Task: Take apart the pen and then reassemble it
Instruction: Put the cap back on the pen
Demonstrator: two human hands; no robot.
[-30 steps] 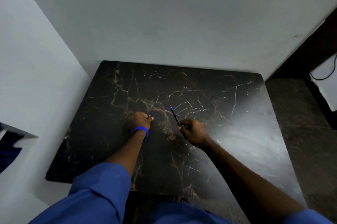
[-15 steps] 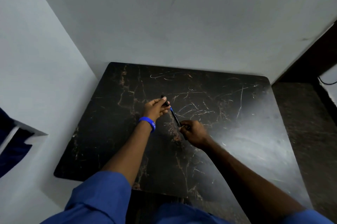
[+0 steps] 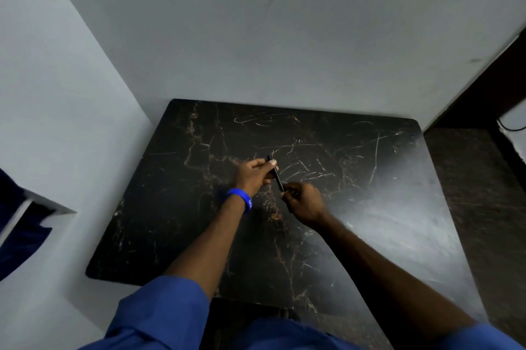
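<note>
A slim dark pen [image 3: 277, 179] is held just above the middle of the black marble table [image 3: 355, 193], slanting from upper left to lower right. My left hand [image 3: 254, 174], with a blue wristband, pinches the pen's upper end, where a dark cap sits under thumb and fingers. My right hand [image 3: 304, 201] grips the pen's lower end. Both hands meet over the pen, and the blue part seen earlier is now covered.
White walls close in on the table's left and far sides. A dark floor and a white object with a black cable [image 3: 512, 129] lie to the right. A dark blue cloth [image 3: 20, 236] hangs at the left edge.
My left hand lifted off the table with the cap and carried it right onto the pen's upper end. The right hand stayed nearly still with the pen.
</note>
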